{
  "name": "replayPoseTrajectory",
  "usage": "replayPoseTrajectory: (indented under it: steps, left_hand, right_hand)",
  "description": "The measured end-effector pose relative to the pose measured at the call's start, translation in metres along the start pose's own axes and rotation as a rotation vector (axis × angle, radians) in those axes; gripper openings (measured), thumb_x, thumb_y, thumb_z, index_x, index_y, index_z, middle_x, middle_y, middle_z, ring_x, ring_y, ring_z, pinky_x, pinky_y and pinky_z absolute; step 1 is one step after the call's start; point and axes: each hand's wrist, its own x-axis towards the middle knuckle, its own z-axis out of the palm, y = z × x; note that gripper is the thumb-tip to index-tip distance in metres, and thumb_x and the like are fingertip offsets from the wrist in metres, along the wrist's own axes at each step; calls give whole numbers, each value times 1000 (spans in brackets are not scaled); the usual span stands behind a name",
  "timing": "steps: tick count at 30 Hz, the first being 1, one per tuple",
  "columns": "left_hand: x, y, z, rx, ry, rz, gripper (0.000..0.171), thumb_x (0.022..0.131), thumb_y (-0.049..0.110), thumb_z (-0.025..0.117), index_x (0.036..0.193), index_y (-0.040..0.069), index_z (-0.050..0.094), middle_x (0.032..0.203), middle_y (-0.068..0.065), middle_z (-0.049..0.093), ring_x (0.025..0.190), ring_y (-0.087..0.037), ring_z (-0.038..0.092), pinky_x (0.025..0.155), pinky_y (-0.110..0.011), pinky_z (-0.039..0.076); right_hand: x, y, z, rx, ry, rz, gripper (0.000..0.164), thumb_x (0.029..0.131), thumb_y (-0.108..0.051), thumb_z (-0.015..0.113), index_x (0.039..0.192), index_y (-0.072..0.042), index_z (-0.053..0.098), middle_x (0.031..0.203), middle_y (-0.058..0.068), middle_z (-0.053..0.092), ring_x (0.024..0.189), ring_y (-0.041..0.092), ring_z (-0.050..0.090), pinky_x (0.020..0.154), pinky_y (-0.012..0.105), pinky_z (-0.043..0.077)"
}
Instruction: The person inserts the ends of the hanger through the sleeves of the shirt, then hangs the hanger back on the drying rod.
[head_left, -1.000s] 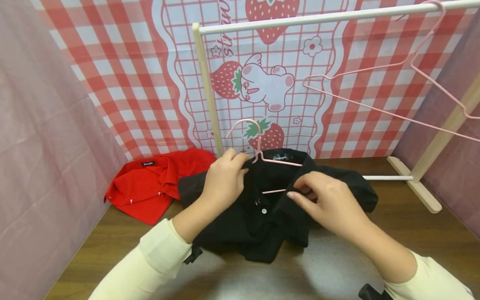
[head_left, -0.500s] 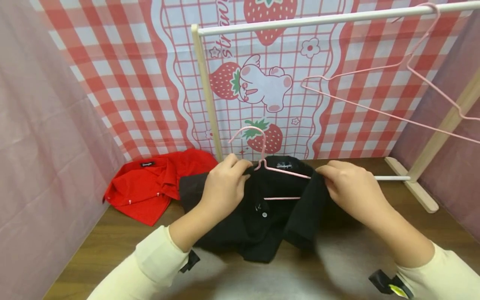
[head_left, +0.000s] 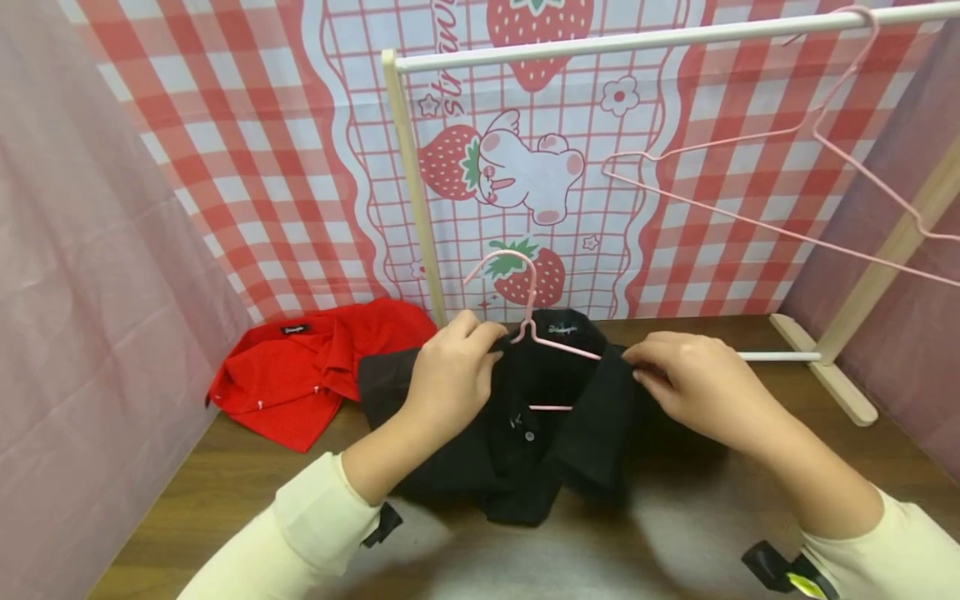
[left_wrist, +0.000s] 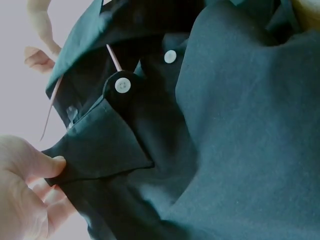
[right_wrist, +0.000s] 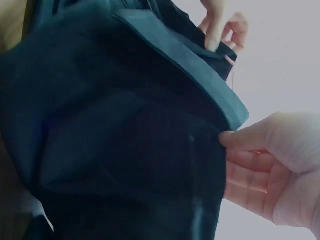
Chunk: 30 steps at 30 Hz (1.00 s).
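A black collared shirt with white buttons hangs over the wooden surface in the head view, a pink hanger inside it. The hanger's hook rises out of the neck, and its lower bar shows in the collar opening. My left hand pinches the collar on the left of the hook; in the left wrist view the thumb presses on the collar cloth. On the other side, my right hand pinches the shirt just below the collar's edge, with the thumb on the cloth in the right wrist view.
A red shirt lies at the left on the wooden surface. Behind stands a rack with a white rail and wooden posts. Another pink hanger hangs from the rail at the right. A checked strawberry cloth covers the back.
My right hand has moved from the collar's front flap out to the right shoulder side, and the collar now lies folded outward there. The hanger's hook has shifted slightly right; my left hand keeps its pinch.
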Motion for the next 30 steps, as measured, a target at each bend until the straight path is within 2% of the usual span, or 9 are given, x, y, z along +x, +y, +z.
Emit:
replayPoseTrajectory:
  steps: [4, 10, 16, 19, 26, 30]
  left_hand:
    - [1, 0, 1, -11, 3, 13, 18, 81, 1, 75, 98, 7, 70, 81, -6, 55, 67, -23, 59, 58, -31, 51]
    - [2, -10, -3, -13, -26, 11, 21, 82, 2, 75, 101, 8, 71, 87, -6, 59, 72, -22, 62, 59, -33, 53]
    - [4, -21, -10, 27, -61, 28, 24, 82, 3, 75, 104, 7, 69, 93, -6, 63, 82, -23, 65, 61, -37, 56]
    - [6, -24, -12, 57, -79, 45, 23, 82, 3, 74, 105, 7, 68, 93, -7, 63, 83, -23, 65, 63, -37, 57]
    - [5, -23, -11, 58, -57, 66, 20, 82, 0, 73, 101, 5, 66, 91, -8, 62, 80, -25, 63, 69, -36, 56]
    - [8, -18, -7, 34, -43, 81, 20, 82, 0, 73, 101, 6, 67, 90, -7, 62, 80, -24, 64, 69, -36, 55]
  right_hand:
    - [3, -5, 7, -20, 41, -2, 19, 76, 3, 75, 94, -1, 70, 84, 8, 68, 72, 24, 63, 65, 45, 54]
    - [2, -5, 11, -141, 154, 31, 24, 75, 7, 72, 97, 3, 65, 85, 15, 65, 76, 33, 63, 59, 51, 54]
    - [-3, 0, 11, -217, 240, 18, 20, 76, 8, 65, 94, 4, 57, 80, 17, 58, 73, 36, 59, 47, 52, 50]
    - [-4, 1, 11, -231, 235, -2, 22, 75, 8, 66, 95, 4, 56, 81, 17, 59, 74, 36, 59, 45, 51, 49]
    - [-10, 7, 6, -193, 148, -12, 29, 71, 4, 76, 97, -2, 63, 87, 13, 65, 80, 33, 64, 54, 50, 52]
    - [-17, 11, 4, -227, 182, 6, 28, 72, 3, 74, 96, -2, 63, 85, 14, 66, 75, 34, 63, 47, 49, 48]
